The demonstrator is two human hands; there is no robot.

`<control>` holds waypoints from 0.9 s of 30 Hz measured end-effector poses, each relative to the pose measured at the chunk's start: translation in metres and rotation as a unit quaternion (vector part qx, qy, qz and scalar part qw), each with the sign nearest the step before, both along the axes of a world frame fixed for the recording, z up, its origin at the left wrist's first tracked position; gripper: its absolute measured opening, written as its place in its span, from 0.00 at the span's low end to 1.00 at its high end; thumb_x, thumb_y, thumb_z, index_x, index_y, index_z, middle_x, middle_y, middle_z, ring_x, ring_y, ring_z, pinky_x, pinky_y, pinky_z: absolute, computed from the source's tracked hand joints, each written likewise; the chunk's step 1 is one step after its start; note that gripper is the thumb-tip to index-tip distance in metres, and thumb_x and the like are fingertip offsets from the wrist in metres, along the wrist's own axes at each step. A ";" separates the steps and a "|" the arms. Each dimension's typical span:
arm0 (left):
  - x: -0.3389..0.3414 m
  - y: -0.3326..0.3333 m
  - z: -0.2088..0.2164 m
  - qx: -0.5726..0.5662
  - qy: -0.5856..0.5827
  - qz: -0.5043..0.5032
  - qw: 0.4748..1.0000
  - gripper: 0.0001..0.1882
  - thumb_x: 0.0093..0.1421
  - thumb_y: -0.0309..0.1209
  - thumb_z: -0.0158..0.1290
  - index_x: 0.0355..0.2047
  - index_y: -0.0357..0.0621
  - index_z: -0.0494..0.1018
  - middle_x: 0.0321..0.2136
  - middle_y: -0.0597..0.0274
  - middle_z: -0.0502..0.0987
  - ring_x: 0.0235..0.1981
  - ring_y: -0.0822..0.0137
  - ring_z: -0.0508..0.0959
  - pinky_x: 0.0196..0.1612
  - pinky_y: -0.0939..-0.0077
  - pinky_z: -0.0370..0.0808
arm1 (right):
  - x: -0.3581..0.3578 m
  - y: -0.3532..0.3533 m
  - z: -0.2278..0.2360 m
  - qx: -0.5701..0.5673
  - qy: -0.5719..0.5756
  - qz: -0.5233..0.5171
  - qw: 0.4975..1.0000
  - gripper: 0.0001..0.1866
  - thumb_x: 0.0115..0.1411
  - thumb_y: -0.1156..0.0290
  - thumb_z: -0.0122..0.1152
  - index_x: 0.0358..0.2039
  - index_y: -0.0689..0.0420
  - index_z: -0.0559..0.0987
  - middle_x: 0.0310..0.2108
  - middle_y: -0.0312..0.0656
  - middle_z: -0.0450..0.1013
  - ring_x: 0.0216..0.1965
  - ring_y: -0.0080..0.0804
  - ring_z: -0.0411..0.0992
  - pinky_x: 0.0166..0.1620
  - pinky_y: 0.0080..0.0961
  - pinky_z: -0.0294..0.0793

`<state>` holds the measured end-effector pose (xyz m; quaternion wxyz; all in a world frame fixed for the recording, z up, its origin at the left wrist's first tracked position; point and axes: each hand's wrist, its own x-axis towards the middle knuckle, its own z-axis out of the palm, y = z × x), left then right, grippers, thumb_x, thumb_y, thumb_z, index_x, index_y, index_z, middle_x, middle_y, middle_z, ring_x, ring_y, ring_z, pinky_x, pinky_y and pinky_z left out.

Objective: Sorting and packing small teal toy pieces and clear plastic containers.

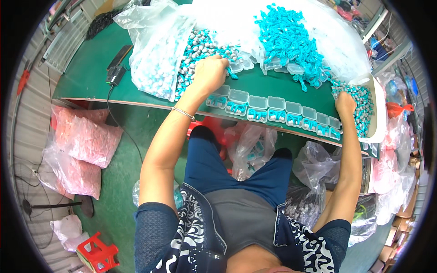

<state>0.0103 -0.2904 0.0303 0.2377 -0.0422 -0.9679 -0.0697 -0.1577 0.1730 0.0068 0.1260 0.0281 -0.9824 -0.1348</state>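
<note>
My left hand (211, 73) is closed, its fingers curled down at the edge of a heap of small grey-and-teal plugs (200, 45) that spills from a clear plastic bag (154, 63). What its fingertips pinch is hidden. At the right, my right hand (345, 103) reaches into a white tray (378, 109) of similar small plugs (362, 102); its fingers are curled in and their tips are buried from sight. Between the hands, along the table's near edge, runs a row of small clear hinged cases (257, 114) with lids raised and teal-and-white pieces inside.
A pile of teal cords (291, 41) lies on white plastic sheeting at the back of the green table (182, 105). A black device (116, 73) with a cable sits at left. Bags of pink pieces (91, 141) and a red stool (98, 252) stand on the floor.
</note>
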 end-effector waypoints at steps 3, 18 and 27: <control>-0.011 0.007 0.002 0.069 0.047 -0.003 0.997 0.08 0.50 0.27 0.57 0.32 0.48 0.80 0.28 0.57 0.76 0.34 0.54 0.78 0.36 0.60 0.75 | 0.008 -0.003 0.005 -0.017 0.006 0.005 1.000 0.09 0.53 0.69 0.55 0.32 0.55 0.81 0.34 0.50 0.78 0.37 0.49 0.78 0.40 0.48 0.74; -0.066 0.042 -0.009 -0.120 0.060 0.094 0.987 0.07 0.46 0.32 0.55 0.27 0.50 0.81 0.29 0.59 0.77 0.36 0.57 0.78 0.39 0.57 0.68 | 0.057 -0.010 -0.002 -0.151 0.035 0.298 0.942 0.06 0.50 0.73 0.60 0.30 0.55 0.78 0.27 0.46 0.75 0.33 0.47 0.75 0.36 0.43 0.72; -0.054 0.033 -0.020 -0.140 0.143 0.054 0.978 0.05 0.51 0.29 0.52 0.29 0.52 0.76 0.27 0.63 0.76 0.31 0.59 0.78 0.35 0.58 0.66 | 0.058 -0.021 -0.007 -0.258 0.012 0.297 0.919 0.06 0.51 0.76 0.59 0.31 0.57 0.78 0.31 0.48 0.73 0.36 0.48 0.73 0.39 0.41 0.72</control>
